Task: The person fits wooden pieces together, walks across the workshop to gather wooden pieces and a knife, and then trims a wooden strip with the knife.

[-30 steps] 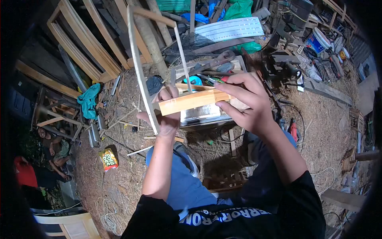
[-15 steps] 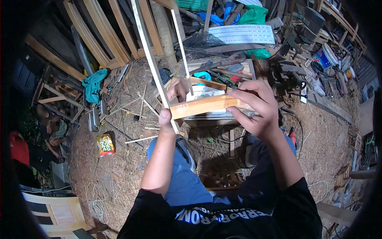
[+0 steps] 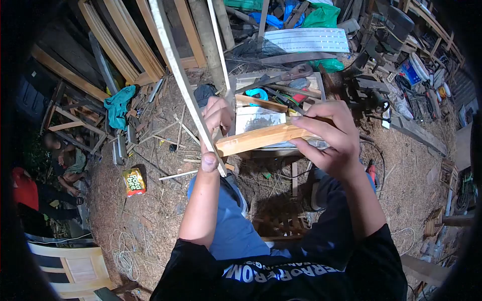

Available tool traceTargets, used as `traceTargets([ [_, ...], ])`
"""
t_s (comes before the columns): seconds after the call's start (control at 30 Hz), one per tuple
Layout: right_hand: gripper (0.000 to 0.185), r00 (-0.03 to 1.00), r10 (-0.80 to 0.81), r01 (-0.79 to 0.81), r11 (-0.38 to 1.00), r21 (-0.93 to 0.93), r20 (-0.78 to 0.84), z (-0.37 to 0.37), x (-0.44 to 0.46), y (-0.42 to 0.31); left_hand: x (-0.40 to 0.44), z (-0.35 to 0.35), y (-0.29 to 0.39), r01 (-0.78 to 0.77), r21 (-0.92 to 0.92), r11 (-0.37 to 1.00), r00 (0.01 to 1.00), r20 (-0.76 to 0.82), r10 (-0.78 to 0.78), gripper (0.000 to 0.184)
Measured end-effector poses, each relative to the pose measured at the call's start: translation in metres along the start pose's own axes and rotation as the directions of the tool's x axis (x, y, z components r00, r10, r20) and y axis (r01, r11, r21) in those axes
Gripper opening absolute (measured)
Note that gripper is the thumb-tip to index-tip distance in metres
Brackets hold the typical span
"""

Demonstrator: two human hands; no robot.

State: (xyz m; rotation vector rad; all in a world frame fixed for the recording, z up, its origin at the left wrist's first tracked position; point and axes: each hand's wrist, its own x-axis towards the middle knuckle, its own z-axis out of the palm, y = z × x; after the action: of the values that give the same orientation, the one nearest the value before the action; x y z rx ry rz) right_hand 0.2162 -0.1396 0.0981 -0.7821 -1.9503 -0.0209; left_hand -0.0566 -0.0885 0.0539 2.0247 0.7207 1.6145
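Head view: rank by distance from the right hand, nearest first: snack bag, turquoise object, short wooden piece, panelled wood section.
From the right hand:
1. Short wooden piece: at its fingertips.
2. Turquoise object: among the tools, beyond the wooden piece.
3. Snack bag: on the ground, left side.
4. Panelled wood section: lower-left corner.

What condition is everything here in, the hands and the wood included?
Long strip: held at a slant.
Left hand: gripping the long strip near one end.
Short wooden piece: held up, one end at the long strip.
Right hand: pinching its other end.
Snack packet: lying on the ground; sealed or not, unclear.
Teal cloth: crumpled.
Rope: loosely coiled.
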Motion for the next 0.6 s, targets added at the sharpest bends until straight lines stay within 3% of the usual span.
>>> traceTargets([
  [0.13,0.048,1.0,-0.026,0.026,1.0,0.0,-0.016,0.0,-0.001,-0.005,-0.001,-0.002,0.005,-0.016,0.041,0.999,1.0,-0.003,0.016,0.089],
  [0.23,0.05,0.999,-0.045,0.045,0.999,0.01,-0.024,0.001,-0.003,-0.004,-0.001,-0.001,0.002,-0.087,0.016,0.996,0.996,-0.024,0.088,0.097],
  [0.6,0.05,0.999,-0.035,0.036,0.999,0.022,-0.028,-0.001,-0.007,-0.004,-0.002,0.0,0.012,-0.05,0.06,0.997,0.999,-0.001,0.051,0.095],
])
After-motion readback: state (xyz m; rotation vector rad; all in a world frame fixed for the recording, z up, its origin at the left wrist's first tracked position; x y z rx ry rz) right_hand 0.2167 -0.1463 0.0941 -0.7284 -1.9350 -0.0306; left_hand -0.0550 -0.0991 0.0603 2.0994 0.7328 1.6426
